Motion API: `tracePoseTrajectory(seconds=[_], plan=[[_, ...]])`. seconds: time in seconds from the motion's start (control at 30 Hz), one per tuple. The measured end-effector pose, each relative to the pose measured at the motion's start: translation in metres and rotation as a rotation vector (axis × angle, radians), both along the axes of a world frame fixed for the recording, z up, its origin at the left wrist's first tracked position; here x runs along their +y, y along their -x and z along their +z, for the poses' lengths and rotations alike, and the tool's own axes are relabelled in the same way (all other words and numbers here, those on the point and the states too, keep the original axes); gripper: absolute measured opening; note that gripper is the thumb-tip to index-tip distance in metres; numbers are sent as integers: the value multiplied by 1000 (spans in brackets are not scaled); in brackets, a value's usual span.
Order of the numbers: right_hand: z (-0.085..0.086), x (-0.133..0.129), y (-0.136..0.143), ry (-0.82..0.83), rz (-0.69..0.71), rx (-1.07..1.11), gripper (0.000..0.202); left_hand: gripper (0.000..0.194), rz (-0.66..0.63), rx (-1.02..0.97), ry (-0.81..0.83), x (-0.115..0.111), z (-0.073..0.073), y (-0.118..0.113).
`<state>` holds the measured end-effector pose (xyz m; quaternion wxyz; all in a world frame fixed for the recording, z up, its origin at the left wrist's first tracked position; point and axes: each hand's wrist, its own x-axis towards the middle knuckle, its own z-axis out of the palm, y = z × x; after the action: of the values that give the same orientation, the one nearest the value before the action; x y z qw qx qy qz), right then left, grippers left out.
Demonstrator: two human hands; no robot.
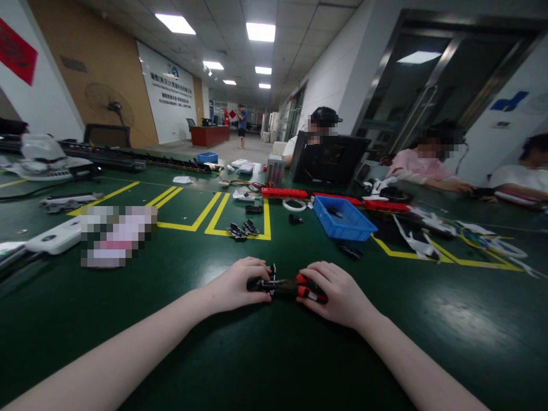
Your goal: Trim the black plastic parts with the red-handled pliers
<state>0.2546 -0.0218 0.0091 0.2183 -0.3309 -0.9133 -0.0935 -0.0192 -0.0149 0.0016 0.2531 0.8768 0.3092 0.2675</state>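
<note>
My right hand (pixel 336 291) is closed around the red and black handles of a pair of pliers (pixel 285 286), whose dark jaws point left. My left hand (pixel 242 283) pinches a small black part (pixel 266 285) with light edges between thumb and fingers. The jaws meet this part; whether they grip it cannot be made out. Both hands rest low over the green table. Farther off, several similar black parts (pixel 243 229) lie inside a yellow taped outline, and another black piece (pixel 350 250) lies in front of the blue tray.
The blue tray (pixel 345 220) holds a dark item. Red power strips (pixel 285 193) and a white tape roll (pixel 294 204) lie beyond. At left are a white power strip (pixel 60 234) and a blurred-out object. Other people sit behind a black computer case (pixel 327 160) and at right.
</note>
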Motion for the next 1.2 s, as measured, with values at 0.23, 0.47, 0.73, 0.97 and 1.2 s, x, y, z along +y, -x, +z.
tracePoseTrajectory(seconds=[0.23, 0.47, 0.73, 0.97, 1.2], plan=[[1, 2, 0, 6, 8, -10, 37, 21, -19, -3, -1, 0, 3, 1], [2, 2, -4, 40, -11, -6, 38, 21, -42, -65, 73, -3, 2, 1], [1, 1, -3, 13, -12, -2, 37, 18, -41, -56, 114, -1, -2, 3], [-1, 2, -3, 8, -15, -15, 37, 21, -31, -63, 107, -2, 0, 2], [0, 1, -1, 40, -1, -12, 39, 20, -8, -76, 82, -6, 1, 0]])
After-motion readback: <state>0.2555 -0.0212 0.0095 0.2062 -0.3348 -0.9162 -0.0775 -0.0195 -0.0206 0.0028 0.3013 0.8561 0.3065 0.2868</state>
